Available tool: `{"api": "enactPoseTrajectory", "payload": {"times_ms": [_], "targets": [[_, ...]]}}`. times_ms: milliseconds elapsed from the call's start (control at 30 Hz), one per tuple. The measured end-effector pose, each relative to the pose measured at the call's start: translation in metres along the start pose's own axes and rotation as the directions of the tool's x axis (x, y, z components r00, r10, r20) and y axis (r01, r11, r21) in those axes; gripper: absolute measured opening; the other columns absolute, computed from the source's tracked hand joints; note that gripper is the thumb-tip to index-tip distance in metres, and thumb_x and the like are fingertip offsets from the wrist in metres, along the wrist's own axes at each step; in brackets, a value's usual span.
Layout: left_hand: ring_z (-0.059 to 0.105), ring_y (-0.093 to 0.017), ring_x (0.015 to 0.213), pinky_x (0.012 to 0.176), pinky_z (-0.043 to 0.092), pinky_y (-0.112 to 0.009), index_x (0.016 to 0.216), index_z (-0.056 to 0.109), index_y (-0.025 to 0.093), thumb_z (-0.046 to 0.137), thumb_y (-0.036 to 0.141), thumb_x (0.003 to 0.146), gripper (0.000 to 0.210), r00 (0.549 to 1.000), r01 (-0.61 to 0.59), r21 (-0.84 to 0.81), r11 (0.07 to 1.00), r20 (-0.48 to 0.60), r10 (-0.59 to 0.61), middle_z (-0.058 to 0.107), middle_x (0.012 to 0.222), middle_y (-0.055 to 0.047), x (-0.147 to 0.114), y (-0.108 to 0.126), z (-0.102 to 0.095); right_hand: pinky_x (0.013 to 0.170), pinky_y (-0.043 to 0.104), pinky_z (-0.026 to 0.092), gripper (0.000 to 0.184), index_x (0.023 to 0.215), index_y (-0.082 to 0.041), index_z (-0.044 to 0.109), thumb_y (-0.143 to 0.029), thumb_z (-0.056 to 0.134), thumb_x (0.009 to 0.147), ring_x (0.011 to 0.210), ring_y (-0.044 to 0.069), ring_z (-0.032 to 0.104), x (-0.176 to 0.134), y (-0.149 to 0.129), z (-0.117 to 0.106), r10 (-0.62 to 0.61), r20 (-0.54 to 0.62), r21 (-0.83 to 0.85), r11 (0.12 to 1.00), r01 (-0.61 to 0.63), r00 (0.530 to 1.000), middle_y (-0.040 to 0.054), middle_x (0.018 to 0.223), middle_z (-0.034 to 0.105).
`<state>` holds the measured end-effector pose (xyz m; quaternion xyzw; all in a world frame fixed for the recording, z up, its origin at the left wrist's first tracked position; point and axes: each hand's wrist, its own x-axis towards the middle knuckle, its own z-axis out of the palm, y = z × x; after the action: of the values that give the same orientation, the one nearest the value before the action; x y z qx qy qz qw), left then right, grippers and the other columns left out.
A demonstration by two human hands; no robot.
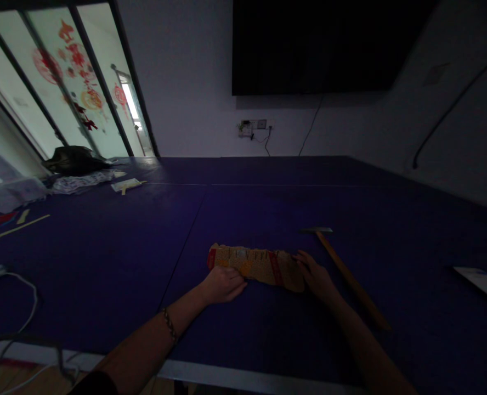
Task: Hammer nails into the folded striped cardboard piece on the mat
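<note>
Lying near the front of the blue-purple counter (115,241), a mottled tan strip (260,269) with red bands sits at the person's two hands. It looks light and fairly stiff, probably not slippery, though its ragged rim may crumble or bend; the dark upright marks along its far edge are too dim to identify and may be sharp, so the near edge and the two ends seem the safer places to hold. The left hand (225,284) has its fingers curled closed over the near edge; the right hand (315,278) has its fingers partly bent at the right end, but whether they pinch it cannot be told. A hammer (346,269) lies just beyond the right hand, its handle slanting back alongside that forearm, and could hinder a sweep to the right. A white cable (34,296) loops well apart at left.
</note>
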<state>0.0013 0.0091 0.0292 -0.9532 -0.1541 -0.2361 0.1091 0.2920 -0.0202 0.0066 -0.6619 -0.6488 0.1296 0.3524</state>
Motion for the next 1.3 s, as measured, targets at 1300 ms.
{"api": "enactPoseTrajectory", "payload": {"times_ms": [1300], "targets": [[0.051,-0.009,0.054,0.052,0.04,-0.02,0.065,0.051,0.015,0.032,0.022,0.086,0.029,1.0,-0.004,0.001,1.0,0.018,0.004,0.055,0.058,-0.001,0.001,0.001,-0.001,0.058,0.035,0.046,0.029,0.086,-0.009,0.061,-0.018,0.036,0.075,0.064,0.026,0.061,0.007,0.013,-0.048,0.197,-0.337,-0.519,0.777,-0.356,0.921,0.0166,0.073,0.065]]}}
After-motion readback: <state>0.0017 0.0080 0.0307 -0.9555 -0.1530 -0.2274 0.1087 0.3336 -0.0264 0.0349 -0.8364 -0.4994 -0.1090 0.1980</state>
